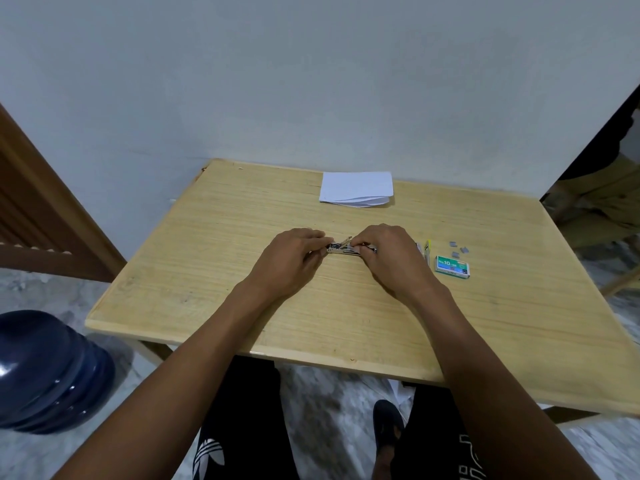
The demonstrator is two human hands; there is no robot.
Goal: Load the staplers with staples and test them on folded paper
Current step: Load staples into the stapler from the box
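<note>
1. Where the view is nearest the person, black trousers (242,427) and a dark shoe (388,422) show below the table (207,289); the floor underneath is marbled grey.
2. A dark blue ribbed jug (45,368) stands on the floor, well to the left of the left forearm.
3. Both bare forearms reach in over the near table edge and meet mid-table.
4. Left hand (294,261): fingers curled, gripping the left end of the small metal stapler (343,249).
5. Right hand (384,254): fingers curled, pinching the stapler's right part from above, covering most of it.
6. The stapler sits between the two hands, low on the tabletop; a thin upper arm tilts up at its left end, so it looks opened. Can't tell if staples are inside.
7. Just right of the right hand lies a slim yellow-edged item (427,249); too small to identify.
8. Right of that is a green staple box (452,266), lying flat, apart from the hand.
9. Just beyond the box are a few loose grey staple strips (464,250).
10. Beyond the hands, near the far table edge, lies the folded white paper (356,187), untouched.
11. Behind the table is a pale wall (311,81); far left of the hands is a brown wooden door (41,216).
</note>
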